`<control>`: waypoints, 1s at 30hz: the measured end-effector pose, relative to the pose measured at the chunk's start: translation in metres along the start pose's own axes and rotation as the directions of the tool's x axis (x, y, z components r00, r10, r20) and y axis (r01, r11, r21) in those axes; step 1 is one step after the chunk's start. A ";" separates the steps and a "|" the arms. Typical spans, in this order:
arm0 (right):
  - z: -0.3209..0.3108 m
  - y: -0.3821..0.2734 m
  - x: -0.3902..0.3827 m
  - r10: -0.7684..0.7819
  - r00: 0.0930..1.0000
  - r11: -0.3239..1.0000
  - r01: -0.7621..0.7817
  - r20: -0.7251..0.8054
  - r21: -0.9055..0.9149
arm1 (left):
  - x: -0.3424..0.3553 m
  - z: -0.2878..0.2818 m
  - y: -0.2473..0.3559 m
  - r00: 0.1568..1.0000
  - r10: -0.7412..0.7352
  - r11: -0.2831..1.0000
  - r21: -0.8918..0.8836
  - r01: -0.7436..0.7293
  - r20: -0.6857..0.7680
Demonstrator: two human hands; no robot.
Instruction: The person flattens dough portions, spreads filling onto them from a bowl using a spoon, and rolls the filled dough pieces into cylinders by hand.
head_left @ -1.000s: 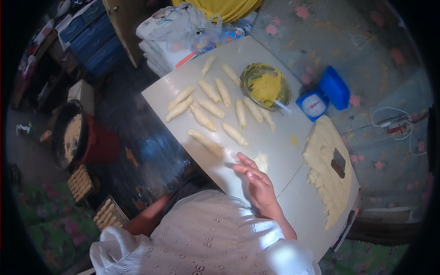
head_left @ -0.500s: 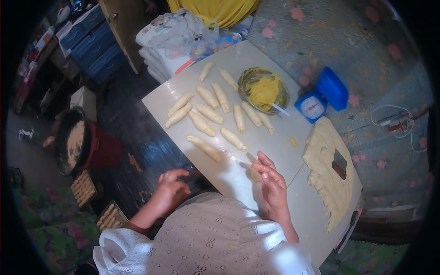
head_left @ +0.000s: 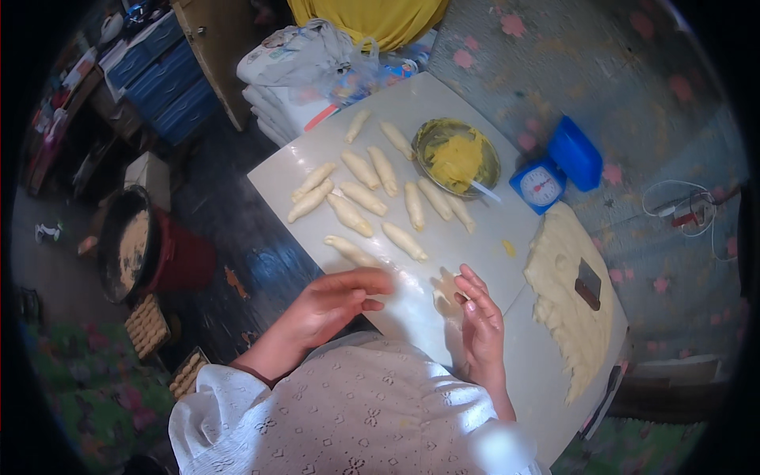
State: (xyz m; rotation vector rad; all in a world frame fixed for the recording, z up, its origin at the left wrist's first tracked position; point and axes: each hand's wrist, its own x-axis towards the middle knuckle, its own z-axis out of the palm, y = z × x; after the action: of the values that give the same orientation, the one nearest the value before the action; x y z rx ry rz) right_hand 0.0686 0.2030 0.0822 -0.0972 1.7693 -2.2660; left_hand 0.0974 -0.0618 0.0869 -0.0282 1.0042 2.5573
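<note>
My left hand (head_left: pixel 336 305) hovers over the table's near edge with fingers stretched and thumb apart, holding nothing I can see. Its blurred fingertips overlap the near end of a pale dough roll (head_left: pixel 346 249). My right hand (head_left: pixel 481 328) is raised over the table, fingers loosely bent and apart. Beside its fingertips is a small pale patch, perhaps dough (head_left: pixel 445 291); whether they touch it I cannot tell. Several more filled dough rolls (head_left: pixel 404 241) lie on the white table (head_left: pixel 400 321). Beyond them stands a metal bowl (head_left: pixel 417 150) of yellow filling (head_left: pixel 457 161) with a pale-handled utensil (head_left: pixel 485 191).
At the right lies a large sheet of dough (head_left: pixel 558 261) with a dough scraper (head_left: pixel 587 285) on it. A blue kitchen scale (head_left: pixel 541 186) stands near the wall. On the left floor are a dark red bucket (head_left: pixel 186 253) and trays of shaped dough (head_left: pixel 147 326). Plastic bags (head_left: pixel 305 51) sit behind the table.
My left hand has moved right and up, from beside the table to over its edge, its fingers straightening. My right hand has shifted slightly right. The dough rolls stay in place.
</note>
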 end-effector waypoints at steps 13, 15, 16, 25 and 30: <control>-0.038 0.010 -0.012 -0.181 0.974 0.813 0.072 -0.134 -0.578 | 0.055 0.012 -0.031 0.962 -0.240 0.969 -0.035 0.246 0.131; -0.042 0.015 -0.013 -0.224 0.967 0.678 0.062 -0.125 -0.732 | 0.064 0.009 -0.038 0.955 -0.285 0.956 -0.046 0.289 0.079; -0.044 0.019 -0.013 -0.189 0.981 0.503 0.072 -0.029 -0.861 | 0.067 0.006 -0.042 0.954 -0.288 0.955 -0.047 0.292 0.081; -0.048 0.040 -0.010 -0.143 0.987 0.322 0.122 0.079 -0.939 | 0.088 -0.004 -0.064 0.923 -0.373 0.922 -0.074 0.380 0.091; -0.045 0.054 -0.010 0.141 0.980 0.032 0.136 0.139 -0.990 | 0.093 -0.014 -0.087 0.982 -0.077 0.784 0.620 -0.045 0.169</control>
State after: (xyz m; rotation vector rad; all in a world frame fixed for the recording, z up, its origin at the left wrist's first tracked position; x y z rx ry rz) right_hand 0.0781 0.2357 0.0204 -0.5578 2.7962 -0.3702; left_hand 0.0420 0.0195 0.0049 0.3769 1.7035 2.0353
